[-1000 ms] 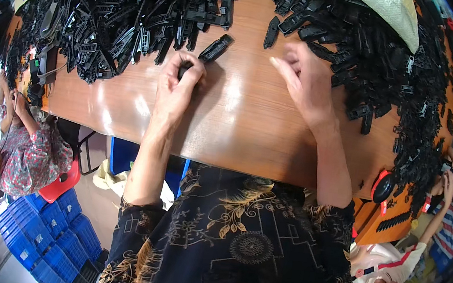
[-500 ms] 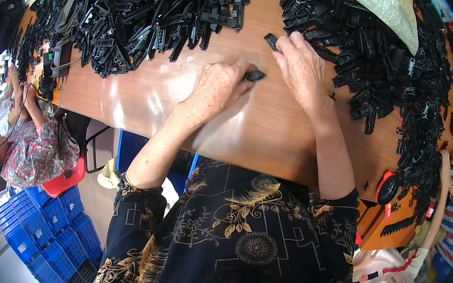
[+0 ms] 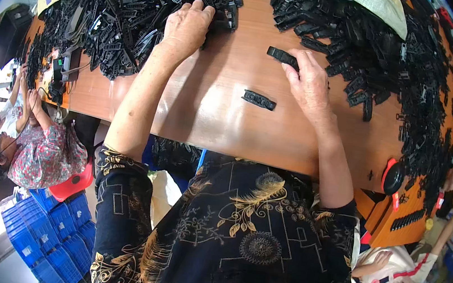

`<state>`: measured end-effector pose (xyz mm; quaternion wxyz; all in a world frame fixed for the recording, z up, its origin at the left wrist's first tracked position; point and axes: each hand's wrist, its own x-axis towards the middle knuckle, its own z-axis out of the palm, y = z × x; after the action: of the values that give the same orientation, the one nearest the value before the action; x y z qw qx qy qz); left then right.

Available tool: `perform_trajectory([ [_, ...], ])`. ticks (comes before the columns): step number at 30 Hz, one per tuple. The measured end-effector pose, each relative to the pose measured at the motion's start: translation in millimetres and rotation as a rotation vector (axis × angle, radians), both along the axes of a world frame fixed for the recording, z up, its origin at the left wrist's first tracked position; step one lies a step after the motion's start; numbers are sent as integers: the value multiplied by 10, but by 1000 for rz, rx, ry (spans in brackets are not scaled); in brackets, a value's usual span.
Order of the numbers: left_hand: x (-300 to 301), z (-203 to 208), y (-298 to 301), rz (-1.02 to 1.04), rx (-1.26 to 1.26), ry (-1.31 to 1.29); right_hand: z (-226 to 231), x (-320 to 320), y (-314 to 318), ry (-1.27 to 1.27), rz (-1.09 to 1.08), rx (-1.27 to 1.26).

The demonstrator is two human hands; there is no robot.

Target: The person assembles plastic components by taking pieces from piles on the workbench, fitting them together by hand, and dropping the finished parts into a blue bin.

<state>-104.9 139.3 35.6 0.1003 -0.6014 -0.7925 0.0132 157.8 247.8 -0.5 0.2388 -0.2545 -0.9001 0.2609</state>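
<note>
My right hand [image 3: 308,82] is closed on a long black plastic part [image 3: 282,57], held over the table between thumb and fingers, its free end pointing left. My left hand [image 3: 187,26] is at the right edge of the left pile of black plastic parts [image 3: 126,10]. Its fingers are curled down among the parts, and what they hold, if anything, is hidden. On the wooden table [image 3: 218,118] between my arms, a single black plastic part [image 3: 259,99] lies by itself.
A second pile of black parts [image 3: 330,30] spreads from the far middle to the right, with a pale sack [image 3: 376,7] on it. A red and black round object [image 3: 393,178] sits at the right edge. People work on both sides. Blue crates [image 3: 48,233] stand lower left.
My left hand has moved from the middle of the table up and left to the pile. A black part now lies where my hands worked. My right hand has come slightly nearer.
</note>
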Motion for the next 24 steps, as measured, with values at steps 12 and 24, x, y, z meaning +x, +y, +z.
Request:
perform_trajectory([
  [12,881,203,-379,-35,133,-1082,365,120,-446,388,158,-269],
  [24,1400,101,-500,131,433,-2171,296,330,-671,499,35,-41],
])
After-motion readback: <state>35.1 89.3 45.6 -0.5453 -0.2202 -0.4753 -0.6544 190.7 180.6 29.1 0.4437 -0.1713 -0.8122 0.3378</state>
